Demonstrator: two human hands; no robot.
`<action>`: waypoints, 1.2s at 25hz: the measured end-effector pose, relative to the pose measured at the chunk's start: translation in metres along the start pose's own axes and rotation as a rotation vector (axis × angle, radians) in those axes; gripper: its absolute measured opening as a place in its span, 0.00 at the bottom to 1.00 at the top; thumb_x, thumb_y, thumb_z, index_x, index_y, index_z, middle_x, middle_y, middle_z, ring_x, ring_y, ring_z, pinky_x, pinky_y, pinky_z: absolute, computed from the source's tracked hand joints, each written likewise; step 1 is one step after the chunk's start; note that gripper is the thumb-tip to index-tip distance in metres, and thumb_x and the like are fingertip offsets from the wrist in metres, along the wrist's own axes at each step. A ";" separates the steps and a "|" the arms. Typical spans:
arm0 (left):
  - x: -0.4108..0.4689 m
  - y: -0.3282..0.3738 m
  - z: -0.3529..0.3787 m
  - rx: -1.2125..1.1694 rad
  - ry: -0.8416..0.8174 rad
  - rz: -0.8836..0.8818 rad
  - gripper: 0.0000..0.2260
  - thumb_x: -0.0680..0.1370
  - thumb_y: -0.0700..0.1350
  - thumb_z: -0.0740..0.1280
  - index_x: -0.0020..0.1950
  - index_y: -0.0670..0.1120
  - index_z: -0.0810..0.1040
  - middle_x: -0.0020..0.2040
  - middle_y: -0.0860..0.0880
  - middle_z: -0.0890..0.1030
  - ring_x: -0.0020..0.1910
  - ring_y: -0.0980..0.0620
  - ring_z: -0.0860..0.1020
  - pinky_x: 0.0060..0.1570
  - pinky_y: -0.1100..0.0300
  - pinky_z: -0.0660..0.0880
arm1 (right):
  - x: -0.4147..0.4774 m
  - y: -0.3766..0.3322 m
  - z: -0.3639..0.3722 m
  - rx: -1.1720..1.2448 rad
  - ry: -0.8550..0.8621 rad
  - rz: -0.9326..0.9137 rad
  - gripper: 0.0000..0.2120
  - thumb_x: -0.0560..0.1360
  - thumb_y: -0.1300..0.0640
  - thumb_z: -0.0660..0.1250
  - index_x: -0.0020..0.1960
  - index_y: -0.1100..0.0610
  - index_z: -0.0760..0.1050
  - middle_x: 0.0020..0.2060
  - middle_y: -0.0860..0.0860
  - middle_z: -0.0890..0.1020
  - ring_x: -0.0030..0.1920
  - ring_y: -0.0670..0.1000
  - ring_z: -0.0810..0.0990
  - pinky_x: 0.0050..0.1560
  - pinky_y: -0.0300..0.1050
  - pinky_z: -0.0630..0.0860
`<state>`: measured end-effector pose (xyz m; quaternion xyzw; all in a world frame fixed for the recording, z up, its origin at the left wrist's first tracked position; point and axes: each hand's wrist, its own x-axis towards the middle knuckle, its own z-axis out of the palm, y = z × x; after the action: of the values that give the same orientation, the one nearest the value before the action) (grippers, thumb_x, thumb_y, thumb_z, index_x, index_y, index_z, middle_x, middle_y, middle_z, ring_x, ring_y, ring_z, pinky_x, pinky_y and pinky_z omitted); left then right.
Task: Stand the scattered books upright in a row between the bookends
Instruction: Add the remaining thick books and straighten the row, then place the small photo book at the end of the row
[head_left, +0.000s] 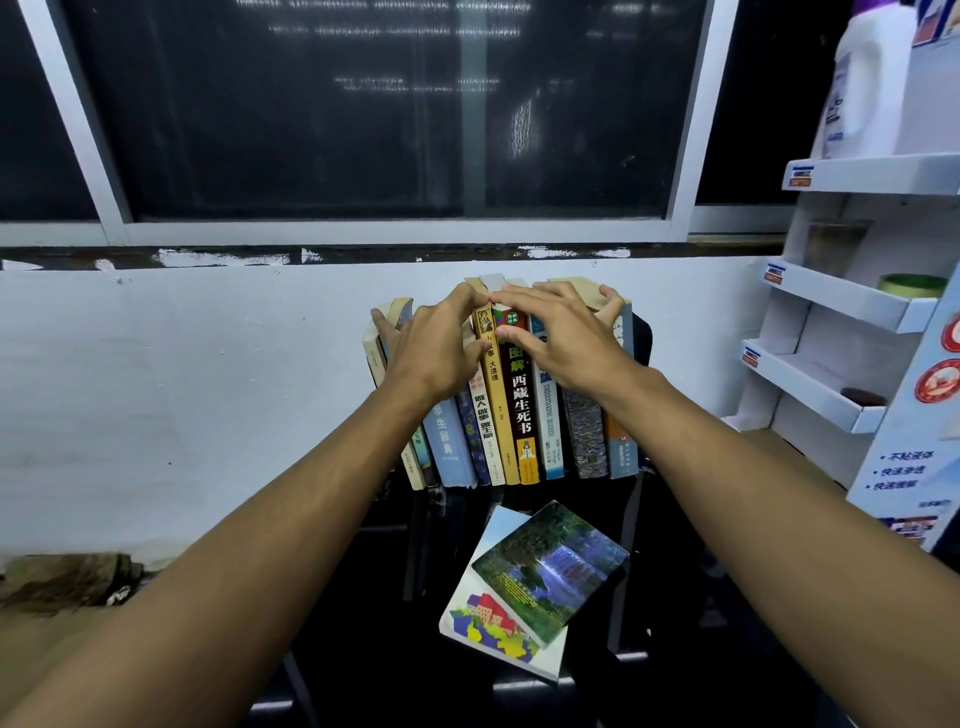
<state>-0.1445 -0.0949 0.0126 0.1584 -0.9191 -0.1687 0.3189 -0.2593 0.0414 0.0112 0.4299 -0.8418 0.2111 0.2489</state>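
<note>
Both my hands are spread wide and hold nothing: the left hand (431, 345) presses flat on the tops of the leaning books at the left end of the row (522, 410), and the right hand (563, 340) lies over the tops at the right end, its outer fingers draped over the last books. The row stands at the back edge of the table (374, 613), against the wall (208, 389). I see a dark bookend (643, 338) at its right end and none at the left, so I think that if I lift my left hand those tilted books may fan out and fall leftward. Two books are not yet in: the waterfall book (550, 566) lies askew on the white book (488, 623) nearer the front edge, and it could slide off if I grab the lower one. Opening a gap for them may tip the neighbours. At my right, well apart from the row, the rack (810, 384) has a jug (862, 83) on top, a clear jar (836, 247) below it, green tape (911, 285) in the next tray and a small dark thing (862, 397), which I cannot identify, in the lowest.
</note>
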 end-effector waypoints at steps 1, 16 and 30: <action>-0.002 0.002 -0.001 0.005 0.000 -0.001 0.16 0.80 0.51 0.69 0.66 0.55 0.70 0.64 0.50 0.82 0.72 0.40 0.71 0.73 0.30 0.42 | 0.000 -0.002 -0.004 -0.006 -0.019 -0.001 0.21 0.80 0.38 0.60 0.73 0.33 0.65 0.74 0.37 0.68 0.76 0.45 0.60 0.71 0.66 0.45; -0.094 0.009 0.007 -0.124 -0.238 0.237 0.23 0.78 0.56 0.71 0.71 0.56 0.73 0.71 0.55 0.70 0.71 0.54 0.69 0.70 0.52 0.67 | -0.153 0.020 -0.027 0.105 -0.243 0.049 0.26 0.80 0.37 0.60 0.76 0.42 0.62 0.69 0.42 0.68 0.71 0.44 0.61 0.68 0.54 0.57; -0.151 0.016 0.055 0.052 -0.800 0.184 0.34 0.72 0.70 0.69 0.76 0.62 0.68 0.69 0.50 0.72 0.70 0.48 0.70 0.67 0.48 0.70 | -0.238 0.022 -0.002 0.120 -0.529 0.245 0.28 0.79 0.34 0.59 0.76 0.43 0.61 0.65 0.47 0.70 0.69 0.51 0.62 0.62 0.54 0.59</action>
<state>-0.0700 -0.0093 -0.1021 0.0053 -0.9849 -0.1646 -0.0540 -0.1567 0.2017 -0.1330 0.3789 -0.9092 0.1695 -0.0325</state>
